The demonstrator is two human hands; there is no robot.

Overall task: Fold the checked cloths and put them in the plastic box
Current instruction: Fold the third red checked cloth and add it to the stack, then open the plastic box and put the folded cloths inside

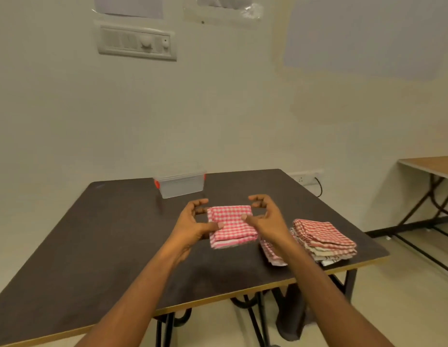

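A folded red-and-white checked cloth (233, 225) is in the middle of the dark table (105, 234), held between both hands. My left hand (193, 226) grips its left side, thumb on top and fingers curled round the far left corner. Gripping the right side is my right hand (264, 217), with its thumb on the cloth and its fingers curled at the far right corner. I cannot tell whether the cloth rests on the table or is just above it. The translucent plastic box (180, 187) with red clips stands behind the cloth, near the table's far edge.
A stack of several checked cloths (324, 240) lies at the table's right edge, with another cloth (270, 252) partly under my right forearm. A second table (428, 165) stands at the far right. A wall socket with a plugged cable (315, 182) is behind the table.
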